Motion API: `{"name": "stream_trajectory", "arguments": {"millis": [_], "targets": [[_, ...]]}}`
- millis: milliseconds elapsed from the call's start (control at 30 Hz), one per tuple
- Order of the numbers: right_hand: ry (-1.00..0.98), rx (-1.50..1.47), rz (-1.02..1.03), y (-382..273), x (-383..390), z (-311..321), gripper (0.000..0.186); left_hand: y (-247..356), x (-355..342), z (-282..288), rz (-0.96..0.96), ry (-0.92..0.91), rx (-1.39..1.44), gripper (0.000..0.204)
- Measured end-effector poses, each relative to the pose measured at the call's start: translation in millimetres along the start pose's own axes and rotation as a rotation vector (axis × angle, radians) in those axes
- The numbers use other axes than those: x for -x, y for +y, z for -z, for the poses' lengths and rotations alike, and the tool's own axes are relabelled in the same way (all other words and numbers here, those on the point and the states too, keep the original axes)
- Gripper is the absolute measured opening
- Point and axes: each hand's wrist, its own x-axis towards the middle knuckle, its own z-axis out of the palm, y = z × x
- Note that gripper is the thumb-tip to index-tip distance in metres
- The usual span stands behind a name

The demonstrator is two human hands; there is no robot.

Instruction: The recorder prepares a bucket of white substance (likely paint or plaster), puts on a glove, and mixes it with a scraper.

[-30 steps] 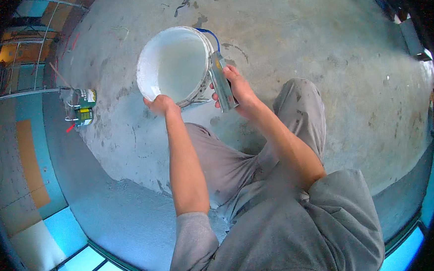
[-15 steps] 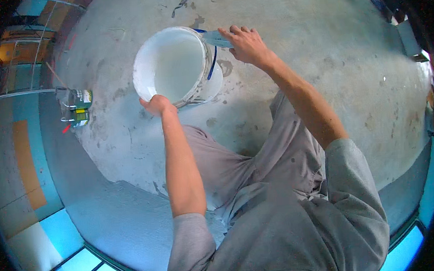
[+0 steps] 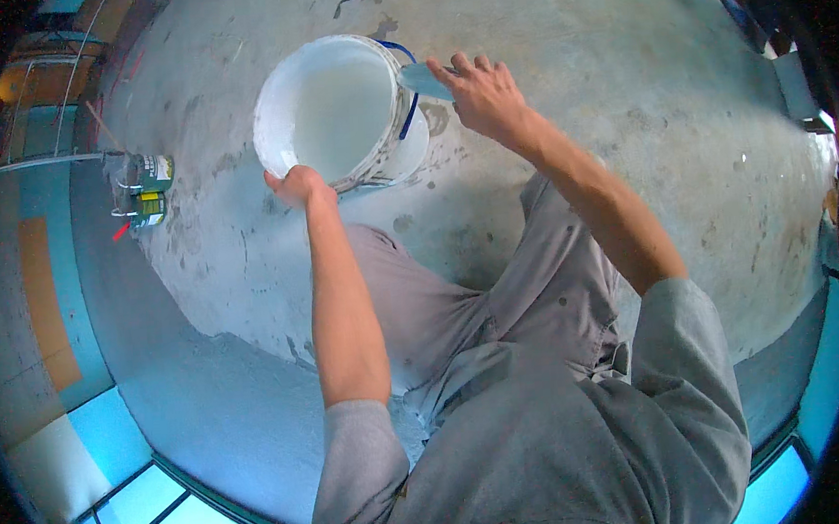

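The left hand (image 3: 300,186) grips the near rim of a white bucket (image 3: 278,112) on the concrete floor (image 3: 720,148). The right hand (image 3: 488,93) holds a flat, pale blue-grey tool (image 3: 426,81) at the bucket's right rim; whether the two touch is hard to tell. A blue handle (image 3: 409,120) curves along the bucket's right side. Well off to the left, a green-and-white can (image 3: 156,169) sits beside a green-and-yellow can (image 3: 151,209) on the floor

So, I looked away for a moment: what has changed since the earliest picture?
The right grip, with the flat tool, has moved forward, away from the body; the tool has swung from lengthwise to sideways, pointing toward the right rim of the bucket. Nothing was let go. The left grip stays on the near rim.
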Motion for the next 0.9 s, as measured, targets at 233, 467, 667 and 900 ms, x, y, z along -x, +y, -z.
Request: {"name": "stream_trajectory", "arguments": {"millis": [233, 467, 667, 900], "targets": [[-0.128, -0.037, -0.014, -22, 25, 13, 0.053, -6, -6, 3, -0.079, -0.022, -0.027, 0.057], [-0.059, 0.009, -0.062, -40, 28, 14, 0.052, -7, -7, 4, -0.112, -0.012, -0.028, 0.057], [-0.048, 0.001, -0.075, -43, 30, 16, 0.052, -12, -13, 2, -0.138, 0.031, -0.058, 0.055], [-0.128, 0.050, -0.106, -63, 47, 19, 0.055, -15, -12, -5, -0.075, 0.066, -0.029, 0.055]]}}
